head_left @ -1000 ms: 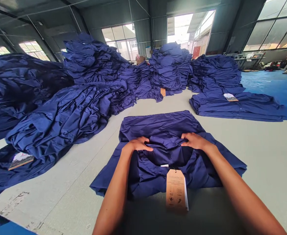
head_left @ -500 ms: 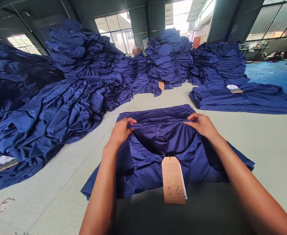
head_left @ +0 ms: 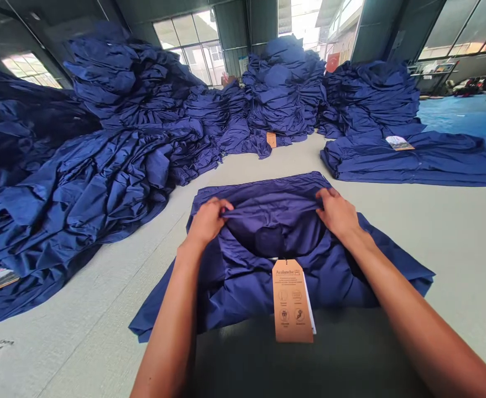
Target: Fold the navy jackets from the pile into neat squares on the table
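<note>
A navy-blue garment [head_left: 246,298] lies on the pale table in front of me, its two lower corners spread out to the sides. Its wide opening faces me, with dark inner fabric showing. My left hand [head_left: 208,222] pinches the far edge of that opening on the left. On the right, the fingers of my right hand [head_left: 337,213] are closed over the same edge, fingertips partly hidden in the cloth. From the near edge of the opening hangs a brown cardboard tag [head_left: 292,301] printed "Avalanche", with a white tag behind it.
Folded navy garments [head_left: 412,163] with a picture tag [head_left: 399,143] lie at the right. Crumpled navy garments [head_left: 81,199] cover the left side, and a tall stack [head_left: 282,94] stands at the back. The pale table [head_left: 445,237] shows between them.
My right hand has turned more palm-down over the edge. The opening gapes wider, showing more inner fabric. The tag's print has become readable, and the view has shifted slightly.
</note>
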`<action>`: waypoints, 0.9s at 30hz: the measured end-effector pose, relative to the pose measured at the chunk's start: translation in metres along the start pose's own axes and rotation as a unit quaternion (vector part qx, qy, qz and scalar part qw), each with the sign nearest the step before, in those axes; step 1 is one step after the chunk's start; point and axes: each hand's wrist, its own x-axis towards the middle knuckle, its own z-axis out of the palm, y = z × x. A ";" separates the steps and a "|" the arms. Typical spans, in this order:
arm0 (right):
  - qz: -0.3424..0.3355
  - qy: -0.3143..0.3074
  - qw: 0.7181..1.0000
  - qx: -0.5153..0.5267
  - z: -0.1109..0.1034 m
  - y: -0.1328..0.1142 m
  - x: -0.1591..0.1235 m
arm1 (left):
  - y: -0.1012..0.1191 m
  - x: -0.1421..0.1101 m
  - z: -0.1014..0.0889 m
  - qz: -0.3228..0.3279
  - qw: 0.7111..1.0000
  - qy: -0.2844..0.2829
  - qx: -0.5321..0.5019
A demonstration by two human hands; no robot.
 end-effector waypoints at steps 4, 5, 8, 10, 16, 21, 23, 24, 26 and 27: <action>-0.017 -0.073 0.997 -0.006 0.016 0.005 0.001 | -0.007 -0.002 0.017 -0.018 0.993 -0.105 0.042; -0.021 -0.075 0.997 -0.003 0.017 0.006 0.001 | -0.006 -0.002 0.018 -0.004 0.993 -0.108 0.040; -0.040 -0.074 0.996 0.011 0.012 0.006 0.002 | -0.001 -0.002 0.016 0.040 0.993 -0.111 0.021; -0.052 -0.051 0.997 0.025 0.006 0.006 0.002 | 0.001 -0.001 0.012 0.045 0.996 -0.080 0.012; -0.049 0.017 0.999 0.016 0.003 0.011 0.003 | -0.010 -0.003 0.009 0.029 0.997 0.064 -0.015; -0.023 -0.148 0.988 0.023 0.022 0.024 0.009 | -0.015 -0.008 0.019 -0.005 0.986 -0.162 -0.022; -0.038 -0.178 0.981 0.060 0.024 0.031 0.012 | -0.012 -0.009 0.014 -0.001 0.975 -0.216 -0.044; -0.056 -0.178 0.979 0.079 0.023 0.034 0.013 | -0.009 -0.009 0.010 0.008 0.975 -0.216 -0.052; -0.107 -0.167 0.974 0.109 0.018 0.039 0.015 | -0.005 -0.008 0.000 0.030 0.980 -0.184 -0.065; -0.134 -0.161 0.971 0.119 0.015 0.041 0.015 | -0.004 -0.008 -0.005 0.042 0.982 -0.167 -0.073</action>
